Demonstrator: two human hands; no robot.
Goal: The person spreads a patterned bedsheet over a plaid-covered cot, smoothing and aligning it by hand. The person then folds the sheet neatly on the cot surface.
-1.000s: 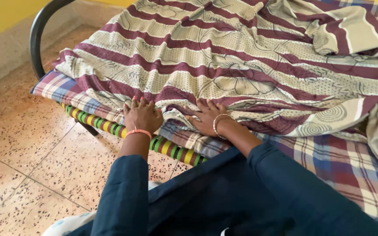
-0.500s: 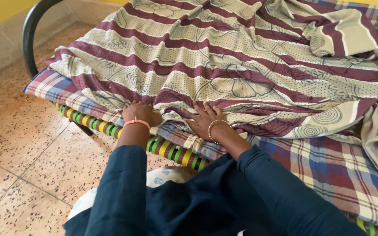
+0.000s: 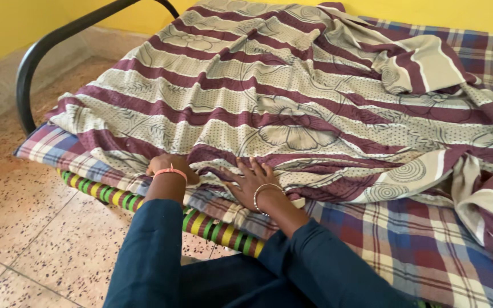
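My left hand (image 3: 169,167) curls into the striped floral sheet's (image 3: 292,97) near edge; my right hand (image 3: 250,179) lies flat, fingers spread, on it over the checked bedcover (image 3: 429,234)

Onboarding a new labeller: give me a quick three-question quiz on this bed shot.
1. True or false: the right hand lies flat, fingers spread, on the striped sheet.
2. Which wrist wears the orange band? A left, B right.
3. What lies under the striped sheet, over the woven cot edge?

Key: 1 true. 2 A; the left hand is curled at the sheet's edge. 3 the checked sheet.
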